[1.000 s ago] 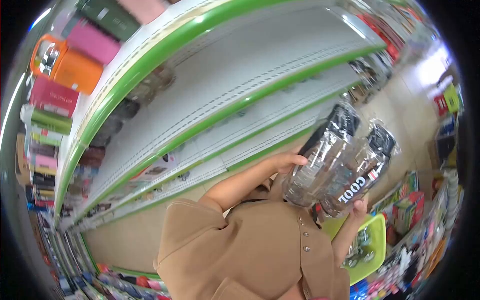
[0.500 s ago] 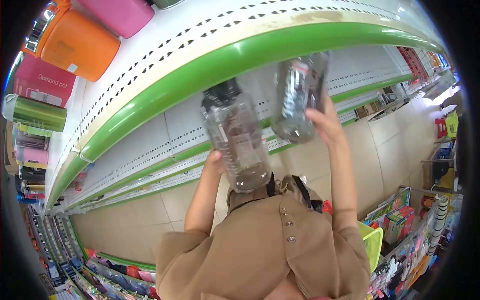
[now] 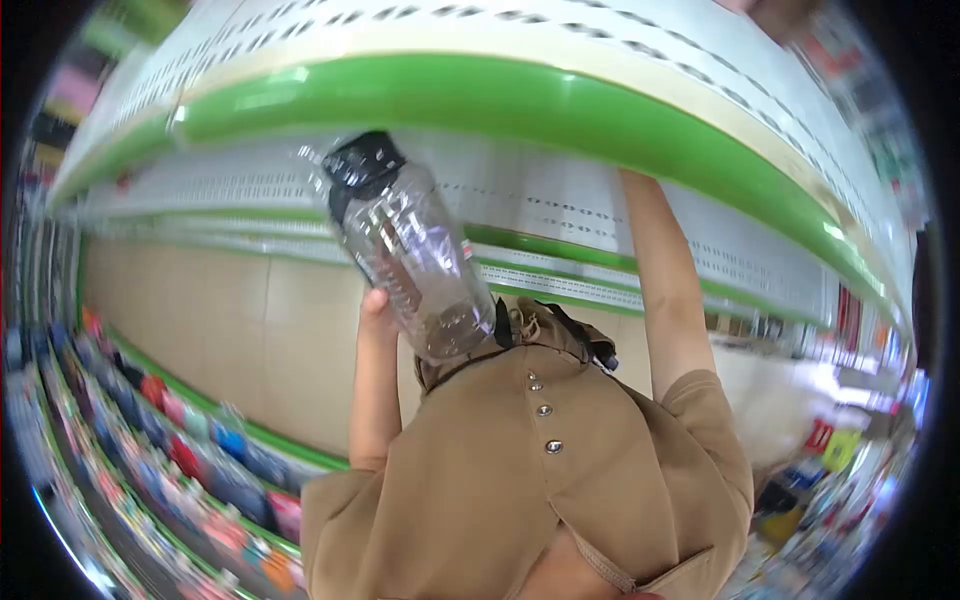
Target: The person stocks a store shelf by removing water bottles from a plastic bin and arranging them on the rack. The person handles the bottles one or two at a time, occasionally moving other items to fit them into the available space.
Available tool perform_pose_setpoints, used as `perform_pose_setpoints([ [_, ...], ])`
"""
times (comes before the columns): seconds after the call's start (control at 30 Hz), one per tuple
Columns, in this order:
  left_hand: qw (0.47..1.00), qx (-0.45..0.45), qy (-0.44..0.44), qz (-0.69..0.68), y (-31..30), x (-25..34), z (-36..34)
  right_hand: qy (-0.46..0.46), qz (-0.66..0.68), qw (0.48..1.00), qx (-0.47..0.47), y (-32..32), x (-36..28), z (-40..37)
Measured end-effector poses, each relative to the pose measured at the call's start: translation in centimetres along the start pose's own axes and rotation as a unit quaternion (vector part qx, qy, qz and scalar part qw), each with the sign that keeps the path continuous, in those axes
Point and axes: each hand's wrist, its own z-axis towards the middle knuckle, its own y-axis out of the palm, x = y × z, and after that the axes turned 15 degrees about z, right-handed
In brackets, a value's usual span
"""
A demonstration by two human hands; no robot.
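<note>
We have our left hand [image 3: 375,308] low on the side of a clear bottle [image 3: 425,265], and its grip is closed on it, with the thumb showing. We are holding the bottle up in the air, just below the green edge [image 3: 450,95] of the upper shelf [image 3: 420,30]. It leans, so its black lid [image 3: 365,165] is near that edge and its bottom is near our brown shirt [image 3: 600,440]. Our right arm [image 3: 672,275] reaches in under the same shelf. The green edge hides our right hand, so we cannot tell if its grip is apart or together. We see a lower white shelf [image 3: 520,195] behind the bottle, tan floor [image 3: 220,310], and blurry, bright packs [image 3: 190,460] at the lower left.
</note>
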Motion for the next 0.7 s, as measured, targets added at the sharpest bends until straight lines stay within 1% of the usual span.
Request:
perform_pose_setpoints([
  [0.1,0.999,-0.009,0.032,-0.017,1.5,-0.2,-0.4,-0.055,-0.015,0.998,-0.026,2.3,2.8,4.2],
  [0.13,0.999,-0.003,0.051,-0.007,0.9,-1.2,-0.6,-0.072,-0.018,0.997,-0.030,2.9,3.3,4.3],
  [0.17,0.997,0.026,0.047,-0.050,1.2,-1.7,-0.9,-0.087,-0.021,0.996,-0.030,3.3,3.9,4.3],
  [0.2,0.996,0.043,0.054,-0.058,1.4,-2.2,-1.0,-0.102,-0.023,0.994,-0.026,4.1,5.2,6.0],
  [0.27,0.993,0.072,0.069,-0.069,1.8,-2.6,-1.3,-0.136,-0.030,0.990,-0.007,5.2,6.3,7.0],
  [0.33,0.996,0.063,0.040,-0.052,2.6,-2.0,-1.1,-0.173,-0.037,0.984,0.026,6.2,6.5,7.8],
  [0.37,0.995,0.069,0.045,-0.053,3.1,-1.9,-0.8,-0.176,-0.034,0.984,0.019,6.5,6.7,7.8],
  [0.43,0.994,0.095,0.049,-0.010,4.2,-1.5,0.3,-0.159,-0.060,0.982,0.084,6.4,6.2,7.6],
  [0.47,0.996,0.084,0.034,-0.011,4.6,-1.2,1.0,-0.162,-0.059,0.981,0.084,6.1,6.0,7.5],
  [0.5,0.996,0.082,0.036,-0.011,5.1,-1.1,1.8,-0.172,-0.042,0.982,0.060,5.8,5.1,7.0],
  [0.53,0.997,0.080,0.018,0.012,5.5,-1.0,2.7,-0.182,-0.025,0.982,0.036,5.1,4.5,6.4],
  [0.57,0.996,0.078,-0.001,0.035,6.3,-0.8,3.7,-0.186,-0.026,0.981,0.039,3.9,4.1,5.5],
  [0.6,0.996,0.072,0.008,0.044,7.7,-0.2,4.5,-0.296,-0.149,0.943,-0.024,2.2,3.9,4.1],
  [0.63,0.997,0.068,0.010,0.044,8.6,0.0,5.6,-0.395,-0.268,0.875,-0.086,0.6,3.6,2.7],
  [0.67,0.997,0.041,0.000,0.065,9.5,0.0,6.8,-0.395,-0.271,0.874,-0.082,-0.9,2.9,1.0],
  [0.7,0.996,0.013,-0.010,0.087,10.3,-0.1,8.2,-0.210,-0.091,0.966,-0.120,-2.0,1.9,-1.2],
])
